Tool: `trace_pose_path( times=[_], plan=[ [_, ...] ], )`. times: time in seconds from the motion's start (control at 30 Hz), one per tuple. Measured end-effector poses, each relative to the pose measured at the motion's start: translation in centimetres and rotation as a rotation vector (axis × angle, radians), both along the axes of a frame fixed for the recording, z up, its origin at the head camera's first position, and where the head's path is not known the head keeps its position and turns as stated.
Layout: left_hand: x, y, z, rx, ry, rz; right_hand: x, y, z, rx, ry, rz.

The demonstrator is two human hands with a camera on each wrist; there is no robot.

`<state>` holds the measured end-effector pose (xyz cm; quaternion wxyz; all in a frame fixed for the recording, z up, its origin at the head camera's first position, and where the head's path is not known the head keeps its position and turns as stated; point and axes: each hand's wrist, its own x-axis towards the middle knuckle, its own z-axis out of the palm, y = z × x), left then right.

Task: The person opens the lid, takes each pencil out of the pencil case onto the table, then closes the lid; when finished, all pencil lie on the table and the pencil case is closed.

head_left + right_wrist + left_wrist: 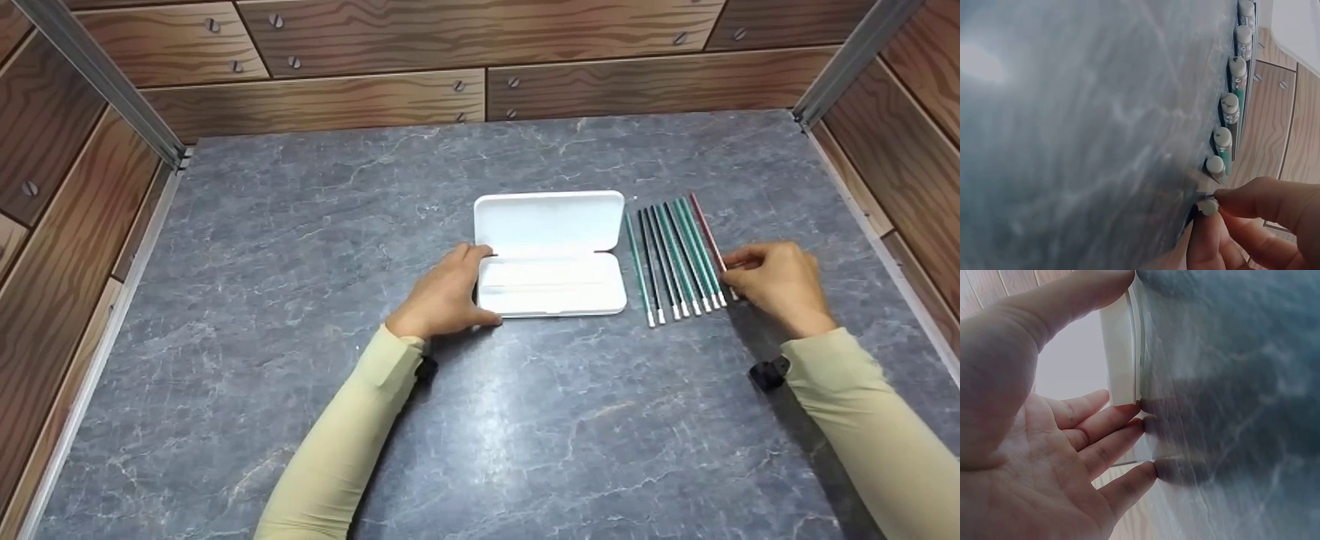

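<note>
A white pencil case lies with its lid raised, and no pencils show inside. My left hand holds its left end, thumb at the front corner and fingers at the back; the left wrist view shows fingertips against the case's end. To the right of the case, several green and dark pencils lie side by side, white eraser ends toward me. My right hand pinches the red pencil at the row's right end, near its eraser.
The grey marbled table bears the case and pencils. Wood-patterned panels border it at the back and both sides, with metal posts in the back corners.
</note>
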<state>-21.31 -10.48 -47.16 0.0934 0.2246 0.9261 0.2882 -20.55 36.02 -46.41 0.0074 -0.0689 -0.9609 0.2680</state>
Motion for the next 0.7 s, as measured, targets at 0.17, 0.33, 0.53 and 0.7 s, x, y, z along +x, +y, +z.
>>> trace_pose_path(
  times=[0.17, 0.33, 0.53, 0.7],
  plan=[
    [-0.10, 0.01, -0.07, 0.000, 0.009, 0.004, -0.03, -0.12, 0.14, -0.027, -0.036, 0.021],
    [-0.14, 0.01, -0.15, -0.003, 0.013, -0.001, -0.07, -0.34, 0.18, -0.052, -0.056, 0.024],
    [-0.13, 0.04, -0.18, -0.005, 0.007, 0.002, -0.04, -0.36, 0.18, -0.060, -0.058, 0.024],
    [-0.02, 0.06, -0.03, -0.003, -0.012, 0.007, -0.03, -0.53, 0.37, -0.069, -0.050, 0.012]
  ],
)
